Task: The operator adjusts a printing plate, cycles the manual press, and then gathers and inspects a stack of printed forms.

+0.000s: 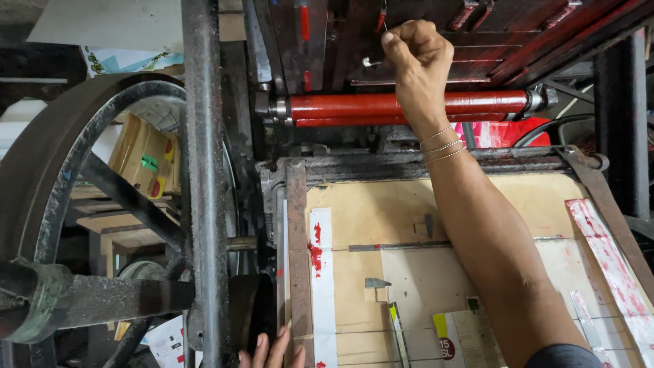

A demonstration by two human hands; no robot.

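Your right hand (417, 51) reached up at twelve o'clock, its grip pinched shut on a small pale metal pin (372, 63) whose long axis ran nine to three, poking left. Just below lay the long red ink-coated roller (354, 107), also horizontal. Your left hand (271, 351) rested with fingers loose on the tan, red-smeared press board (381, 211) at six o'clock, beside the dark iron flywheel (61, 143).

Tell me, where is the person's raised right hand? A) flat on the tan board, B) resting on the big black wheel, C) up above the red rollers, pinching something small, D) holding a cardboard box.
C: the right hand is closed in a pinching grip on a small pale metal part, above the red rollers.
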